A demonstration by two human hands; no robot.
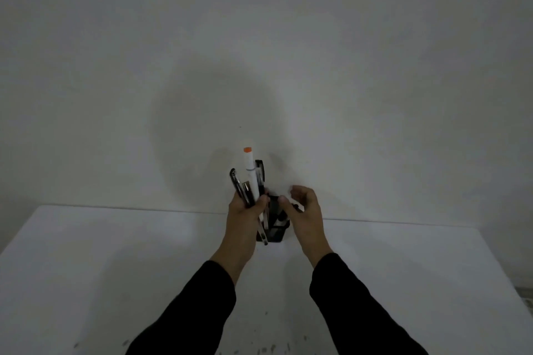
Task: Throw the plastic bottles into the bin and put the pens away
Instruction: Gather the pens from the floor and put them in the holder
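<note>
My left hand grips a bundle of pens upright: several dark pens and a white marker with an orange cap. The bundle's lower ends hang in front of a black pen holder, which stands on the white table near its far edge. My right hand is just right of the holder's top, fingers curled, with a small dark object, possibly a pen, at its fingertips; I cannot tell exactly what it is. No plastic bottles or bin are in view.
The white table runs up to a plain grey wall. Small dark specks mark the table's near part. A strip of floor shows at the right edge.
</note>
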